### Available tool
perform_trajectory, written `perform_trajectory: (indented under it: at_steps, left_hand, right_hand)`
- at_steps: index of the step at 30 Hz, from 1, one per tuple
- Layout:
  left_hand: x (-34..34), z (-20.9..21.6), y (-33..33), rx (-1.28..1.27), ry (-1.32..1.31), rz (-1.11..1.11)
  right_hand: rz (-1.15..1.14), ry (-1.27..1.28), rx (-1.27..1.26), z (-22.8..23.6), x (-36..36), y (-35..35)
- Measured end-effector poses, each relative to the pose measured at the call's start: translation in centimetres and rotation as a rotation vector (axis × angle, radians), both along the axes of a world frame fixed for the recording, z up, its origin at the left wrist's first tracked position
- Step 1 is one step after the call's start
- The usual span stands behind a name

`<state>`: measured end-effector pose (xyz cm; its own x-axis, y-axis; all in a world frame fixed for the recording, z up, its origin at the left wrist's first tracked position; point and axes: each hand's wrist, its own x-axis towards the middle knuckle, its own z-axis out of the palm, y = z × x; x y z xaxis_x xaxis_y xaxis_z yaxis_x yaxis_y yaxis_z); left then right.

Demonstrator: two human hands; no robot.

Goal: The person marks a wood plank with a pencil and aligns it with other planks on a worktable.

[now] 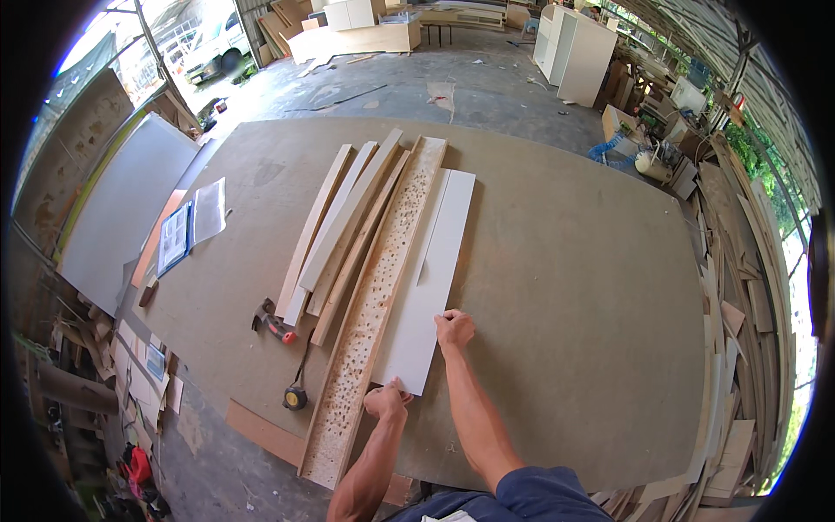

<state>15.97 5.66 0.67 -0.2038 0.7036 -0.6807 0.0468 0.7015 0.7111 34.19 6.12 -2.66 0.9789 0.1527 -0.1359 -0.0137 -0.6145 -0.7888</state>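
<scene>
A long white board (424, 326) lies lengthwise in front of me on the big work table. Its near end is pinched by my left hand (389, 398), fingers closed at the corner. My right hand (455, 331) is closed on the board's right edge, a bit farther up. A thin dark line on the upper part suggests a second white strip (432, 222) along its left side. Left of the board, touching or nearly so, runs a long shallow wooden channel (372, 309) with a pale bed full of brown specks. Beyond it lie several wooden strips (335, 228).
A claw hammer (275, 322) and a tape measure (296, 398) rest left of the strips. Papers in clear sleeves (191, 223) lie at the table's left edge. Scrap wood (735, 287) is piled along the right. White cabinets (574, 54) and a compressor (652, 165) stand beyond the table.
</scene>
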Motion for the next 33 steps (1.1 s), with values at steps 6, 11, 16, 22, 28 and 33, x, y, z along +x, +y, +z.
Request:
perform_trajectory:
  at_steps: [6, 11, 16, 22, 28, 33]
  left_hand:
    - [0.6, 0.0, 0.3, 0.008, 0.011, 0.004]
    - [1.4, 0.8, 0.5, -0.007, 0.030, 0.005]
    - [1.7, 0.6, 1.0, -0.033, 0.023, -0.005]
    - [2.8, 0.5, 1.6, -0.043, 0.035, 0.031]
    - [3.7, 0.2, 2.2, -0.058, 0.042, 0.042]
    - [4.7, 1.2, 2.4, -0.079, 0.080, 0.045]
  right_hand:
    - [-0.006, -0.021, -0.036, -0.1, 0.8, 0.6]
    - [0.005, -0.004, -0.050, -0.1, 1.4, 0.8]
    - [-0.010, -0.015, -0.076, 0.1, 1.9, 1.3]
    - [-0.015, 0.024, -0.099, 0.4, 2.6, 2.1]
    - [-0.040, -0.019, -0.074, -0.4, 3.6, 2.6]
    - [-0.030, 0.000, -0.117, -1.3, 5.0, 3.3]
